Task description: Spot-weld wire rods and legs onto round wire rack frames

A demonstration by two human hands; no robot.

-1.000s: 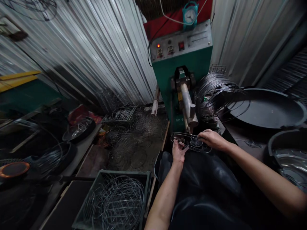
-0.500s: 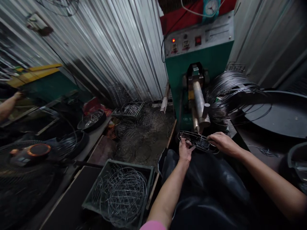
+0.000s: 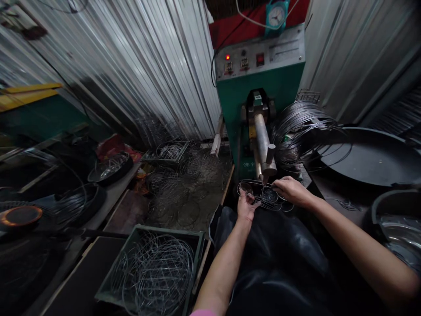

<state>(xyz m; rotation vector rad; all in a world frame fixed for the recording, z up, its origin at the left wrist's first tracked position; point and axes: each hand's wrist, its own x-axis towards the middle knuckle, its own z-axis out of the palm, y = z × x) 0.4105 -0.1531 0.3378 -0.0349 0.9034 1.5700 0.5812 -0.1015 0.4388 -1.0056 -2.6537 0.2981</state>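
A thin wire frame (image 3: 258, 199) lies under the metal tip of a green machine (image 3: 259, 79), with the tip at or very near its wires. My left hand (image 3: 246, 205) grips the frame's left end, thumb and fingers around the wires. At its right end my right hand (image 3: 291, 191) is closed on the frame, the fingers bent together. The machine's thick metal arm (image 3: 264, 140) slopes down just above both hands. Where exactly the tip meets the wire is too small to tell.
A green crate (image 3: 133, 245) of wire rings stands at the lower left. A wire bundle (image 3: 304, 131) and a large black pan (image 3: 371, 158) are at the right. Loose wire rings lie on the floor. A fan (image 3: 21, 217) is at far left.
The whole view has shifted, so the machine and crate appear further left. The co-worker's hand at the far left has left the view. Both my hands still hold the wire frame.
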